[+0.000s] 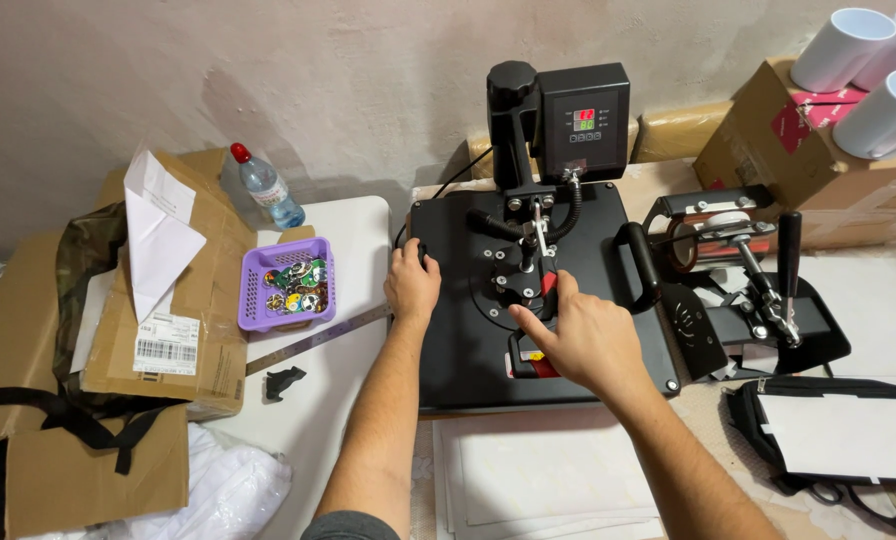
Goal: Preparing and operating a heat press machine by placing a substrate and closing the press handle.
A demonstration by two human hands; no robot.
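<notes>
Both hands on the heat press (448, 360): left hand (412, 282) gripping its 9 o'clock edge, right hand (580, 338) closed around the center handle (553, 292).

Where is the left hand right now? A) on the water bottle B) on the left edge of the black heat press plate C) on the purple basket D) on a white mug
B: the left hand grips the left edge of the black heat press plate, apart from the purple basket.

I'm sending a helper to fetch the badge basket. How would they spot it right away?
Start at the black heat press in the middle, where the left hand grips its edge. Just left of that hand, on the white table, sits a small purple basket. It is the only purple thing, perforated and full of round colourful badges.
</notes>
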